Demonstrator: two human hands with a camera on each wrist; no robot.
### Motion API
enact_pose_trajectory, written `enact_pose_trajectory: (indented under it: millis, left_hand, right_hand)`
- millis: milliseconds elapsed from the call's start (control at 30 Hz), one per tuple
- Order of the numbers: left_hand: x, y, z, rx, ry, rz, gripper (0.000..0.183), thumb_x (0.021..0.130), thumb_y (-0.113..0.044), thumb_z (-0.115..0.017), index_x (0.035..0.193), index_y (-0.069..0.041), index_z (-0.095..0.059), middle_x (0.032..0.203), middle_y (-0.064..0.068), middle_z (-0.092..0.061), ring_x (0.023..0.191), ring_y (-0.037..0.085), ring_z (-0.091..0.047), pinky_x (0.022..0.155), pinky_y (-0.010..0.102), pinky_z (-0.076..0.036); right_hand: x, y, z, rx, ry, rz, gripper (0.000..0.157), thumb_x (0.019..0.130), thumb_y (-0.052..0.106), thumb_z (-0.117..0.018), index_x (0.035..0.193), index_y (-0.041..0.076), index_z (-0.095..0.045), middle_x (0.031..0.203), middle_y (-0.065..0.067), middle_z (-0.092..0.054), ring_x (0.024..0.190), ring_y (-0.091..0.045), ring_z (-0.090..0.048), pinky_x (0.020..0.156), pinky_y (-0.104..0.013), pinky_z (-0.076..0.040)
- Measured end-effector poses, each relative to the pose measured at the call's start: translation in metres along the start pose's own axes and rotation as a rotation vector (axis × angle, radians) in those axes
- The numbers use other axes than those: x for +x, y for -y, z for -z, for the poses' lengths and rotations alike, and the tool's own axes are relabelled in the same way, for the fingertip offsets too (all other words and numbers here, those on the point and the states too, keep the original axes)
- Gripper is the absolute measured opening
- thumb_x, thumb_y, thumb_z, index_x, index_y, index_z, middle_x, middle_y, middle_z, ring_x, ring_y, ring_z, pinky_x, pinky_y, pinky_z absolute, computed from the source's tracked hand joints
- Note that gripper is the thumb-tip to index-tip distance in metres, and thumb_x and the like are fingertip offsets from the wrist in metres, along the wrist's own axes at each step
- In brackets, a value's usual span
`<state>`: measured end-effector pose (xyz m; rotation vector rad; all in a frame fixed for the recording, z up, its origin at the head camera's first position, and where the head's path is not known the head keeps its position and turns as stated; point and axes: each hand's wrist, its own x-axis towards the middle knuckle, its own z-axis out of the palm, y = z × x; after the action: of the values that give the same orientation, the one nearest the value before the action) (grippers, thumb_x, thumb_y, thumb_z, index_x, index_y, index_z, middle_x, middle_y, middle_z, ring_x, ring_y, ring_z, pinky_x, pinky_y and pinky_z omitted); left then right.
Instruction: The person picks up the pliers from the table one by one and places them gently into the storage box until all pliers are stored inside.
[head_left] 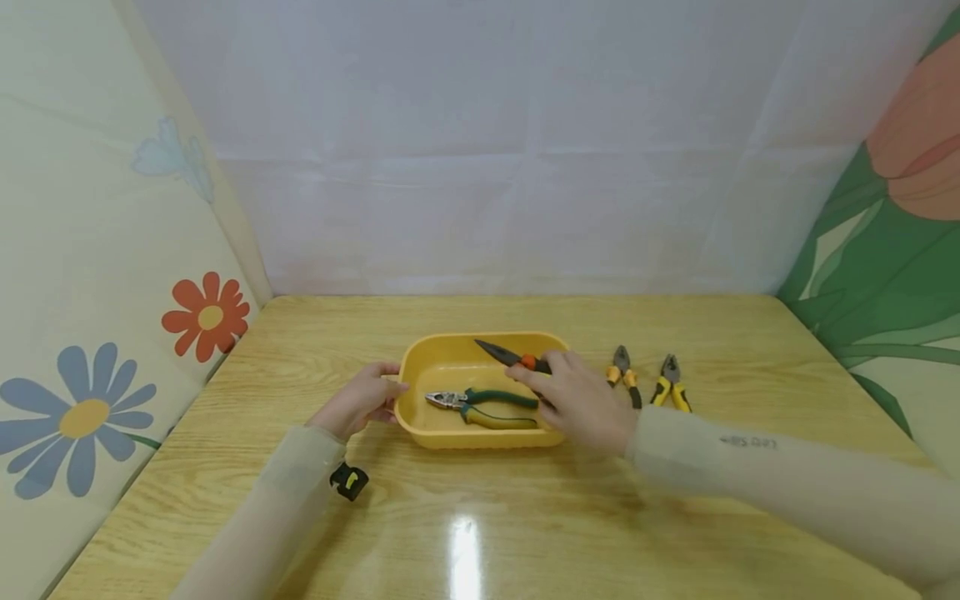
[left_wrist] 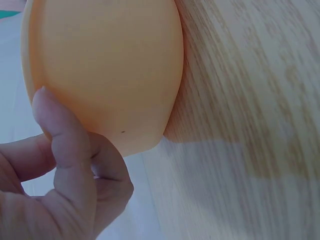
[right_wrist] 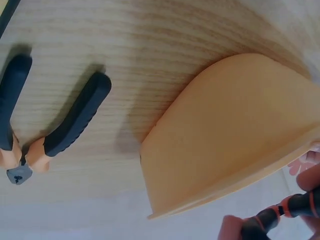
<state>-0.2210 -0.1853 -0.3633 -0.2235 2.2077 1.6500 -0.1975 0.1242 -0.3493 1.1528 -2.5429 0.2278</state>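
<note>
Right fingers [head_left: 531,379] grip orange-black pliers [head_left: 507,356], long axis slanting, pointing left and away.

From my remote head view, I see a glossy yellow-brown wood-grain table [head_left: 405,525] bearing a rounded rectangular yellow plastic basin [head_left: 480,440]; to its right lie orange-and-black-handled pliers [head_left: 622,363] and yellow-and-black-handled pliers [head_left: 671,372].

Our left grip [head_left: 363,400] pinches the left end of the yellow plastic basin [head_left: 480,439], thumb [head_left: 401,388] inside; our right grip [head_left: 585,404], fingers [head_left: 534,382] curled, hangs over its right end, both sleeved forearms [head_left: 780,483] slanting towards it.
</note>
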Motion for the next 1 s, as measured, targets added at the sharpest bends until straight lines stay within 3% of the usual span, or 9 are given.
enact_pose_trajectory:
  millis: [300,567,867,1000]
  left_hand:
    - [-0.002,0.0,0.0,-0.002,0.001,0.0,0.05,0.1,-0.004,-0.048,0.143,0.008,-0.027,0.086,0.013,-0.054,0.061,0.014,-0.053,0.052,0.022,-0.049]
    - [-0.002,0.001,0.0,-0.013,0.005,-0.005,0.049,0.1,-0.004,-0.048,0.143,0.008,-0.027,0.087,0.013,-0.057,0.062,0.013,-0.054,0.051,0.022,-0.049]
    - [0.0,0.001,0.001,-0.015,0.0,0.004,0.049,0.1,-0.003,-0.048,0.143,0.007,-0.028,0.086,0.013,-0.058,0.061,0.013,-0.054,0.051,0.021,-0.048]
    - [0.0,0.0,0.0,-0.019,0.0,0.009,0.049,0.099,-0.003,-0.048,0.143,0.007,-0.027,0.087,0.013,-0.058,0.061,0.014,-0.055,0.051,0.021,-0.048]
  right_hand:
    - [0.012,-0.006,-0.006,0.014,0.081,0.084,0.049,0.088,0.004,-0.065,0.135,0.018,-0.06,0.09,-0.009,-0.048,0.072,-0.019,-0.037,0.055,-0.028,-0.032]
    - [0.016,-0.004,-0.015,-0.031,0.09,0.169,0.049,0.086,0.009,-0.07,0.133,0.016,-0.06,0.103,-0.019,-0.055,0.08,-0.027,-0.052,0.057,-0.033,-0.047]
    - [0.024,-0.003,-0.02,-0.029,0.083,0.212,0.05,0.085,0.008,-0.071,0.133,0.017,-0.06,0.09,-0.008,-0.05,0.073,-0.019,-0.044,0.054,-0.029,-0.041]
    - [0.028,-0.003,-0.018,-0.017,0.122,0.212,0.048,0.086,0.009,-0.07,0.132,0.017,-0.059,0.088,-0.009,-0.049,0.072,-0.02,-0.044,0.054,-0.029,-0.04]
